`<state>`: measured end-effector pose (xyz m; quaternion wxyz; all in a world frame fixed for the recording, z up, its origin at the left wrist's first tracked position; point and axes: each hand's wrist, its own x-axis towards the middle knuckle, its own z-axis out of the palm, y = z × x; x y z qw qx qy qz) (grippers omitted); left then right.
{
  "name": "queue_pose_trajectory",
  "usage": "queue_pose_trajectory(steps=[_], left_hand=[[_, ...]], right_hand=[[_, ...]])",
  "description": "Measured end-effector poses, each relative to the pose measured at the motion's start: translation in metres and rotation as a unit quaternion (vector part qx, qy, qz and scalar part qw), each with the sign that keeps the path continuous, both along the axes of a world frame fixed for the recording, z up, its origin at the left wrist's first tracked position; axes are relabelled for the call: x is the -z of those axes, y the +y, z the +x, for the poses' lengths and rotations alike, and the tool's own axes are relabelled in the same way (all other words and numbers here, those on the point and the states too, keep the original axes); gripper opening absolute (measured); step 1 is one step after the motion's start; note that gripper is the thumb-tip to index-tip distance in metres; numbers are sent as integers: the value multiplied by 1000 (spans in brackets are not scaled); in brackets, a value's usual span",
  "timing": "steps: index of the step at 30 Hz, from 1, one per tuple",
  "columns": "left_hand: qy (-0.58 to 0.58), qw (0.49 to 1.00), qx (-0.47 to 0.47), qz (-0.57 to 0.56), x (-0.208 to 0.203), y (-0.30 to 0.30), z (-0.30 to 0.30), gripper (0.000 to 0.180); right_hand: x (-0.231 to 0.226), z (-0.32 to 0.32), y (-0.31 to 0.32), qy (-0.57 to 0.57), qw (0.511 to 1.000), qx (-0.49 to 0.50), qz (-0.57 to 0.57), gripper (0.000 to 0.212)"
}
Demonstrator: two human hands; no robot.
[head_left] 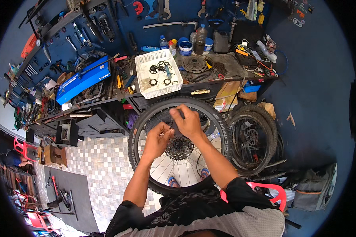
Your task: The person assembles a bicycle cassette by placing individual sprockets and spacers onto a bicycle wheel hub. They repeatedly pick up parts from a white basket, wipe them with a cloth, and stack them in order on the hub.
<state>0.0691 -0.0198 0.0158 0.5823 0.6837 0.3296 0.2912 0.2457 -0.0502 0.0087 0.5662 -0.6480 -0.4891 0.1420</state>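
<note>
In front of me a bicycle wheel with a knobbly black tyre lies below my hands. Its cassette shows just beneath them, at the hub. My left hand is closed, thumb and fingers pinched together over the spokes. Right beside it, slightly farther away, my right hand has its fingers curled inward. Something small and dark shows between the fingertips of both hands, too small to name. Beyond the wheel, on the bench edge, stands a white plastic basket holding several small black cogs and other parts.
Bottles, tubs and a large sprocket crowd the workbench. A blue case lies to the left, below wall-hung tools. More wheels lean at the right, near a red chair. A dark mat covers floor at left.
</note>
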Motion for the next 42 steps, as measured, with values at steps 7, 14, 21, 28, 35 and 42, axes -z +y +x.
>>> queue_pose_trajectory(steps=[7,14,21,28,35,42], left_hand=[[-168,973,-82,-137,8,-7,-1,12],[-149,980,-48,-124,13,-28,22,4],[-3,999,34,-26,-7,5,-5,14],[-204,957,-98,-182,1,-8,9,12],[-246,945,-123,-176,9,-27,31,12],[-272,927,-114,-231,-5,-20,-9,13]], right_hand=[[-9,37,10,498,834,172,164,52],[8,-20,-11,214,974,35,60,34],[-2,4,-13,-75,994,-63,50,31],[-37,27,-6,246,955,106,129,31],[-10,-6,0,-22,986,131,97,31],[7,49,-11,-3,991,127,38,38]])
